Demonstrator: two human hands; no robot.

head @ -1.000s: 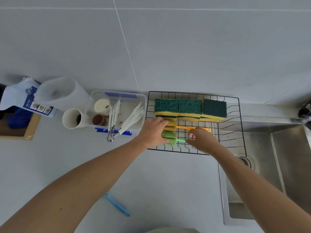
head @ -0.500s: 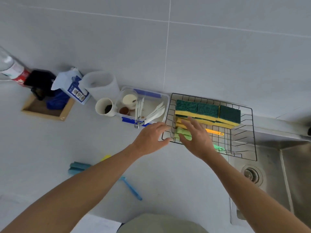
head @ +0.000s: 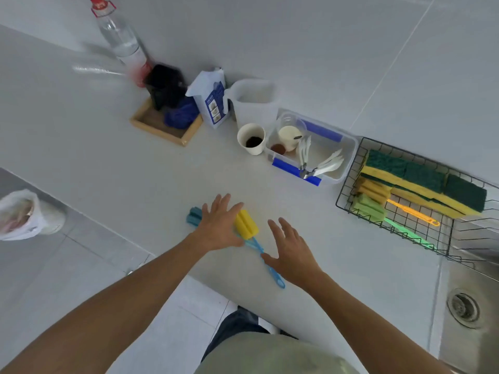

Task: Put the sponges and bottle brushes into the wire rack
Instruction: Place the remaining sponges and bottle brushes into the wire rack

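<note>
The black wire rack (head: 348, 182) stands at the right, beside the sink. Inside it are green-and-yellow sponges (head: 426, 179), an orange bottle brush (head: 410, 211) and a green bottle brush (head: 370, 206). On the white counter near me lie a yellow-headed brush (head: 245, 225) and a blue-headed brush (head: 194, 215), with a blue handle (head: 272, 268) running toward me. My left hand (head: 220, 226) hovers over these brushes, fingers spread, holding nothing. My right hand (head: 290, 251) is spread just right of the blue handle, also with nothing in it.
A clear plastic box (head: 313, 152) with cutlery and small cups sits left of the rack. A paper cup (head: 251, 139), a white jug (head: 253, 101), a pouch (head: 210, 95), a wooden tray (head: 164, 125) and a bottle (head: 121, 41) line the wall. The sink drain (head: 463, 310) is lower right.
Both hands have left the rack and moved left and toward me, over the brushes lying on the counter. My view has swung left, so the rack now sits at the right edge.
</note>
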